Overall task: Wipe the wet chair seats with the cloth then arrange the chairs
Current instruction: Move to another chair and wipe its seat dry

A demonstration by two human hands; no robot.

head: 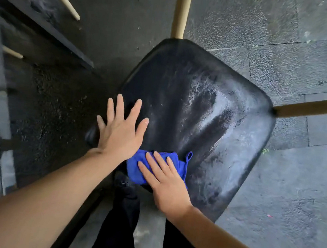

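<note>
Pressing blue cloth (154,168) flat under right hand (165,181), fingers straight; left hand (121,131) spread on wet chair seat (199,117).

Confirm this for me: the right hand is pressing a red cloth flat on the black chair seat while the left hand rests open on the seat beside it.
One detail is off: the cloth is blue, not red, as the head view shows. The rest stands: the right hand presses it flat on the black chair seat, and the left hand rests open on the seat beside it.
</note>
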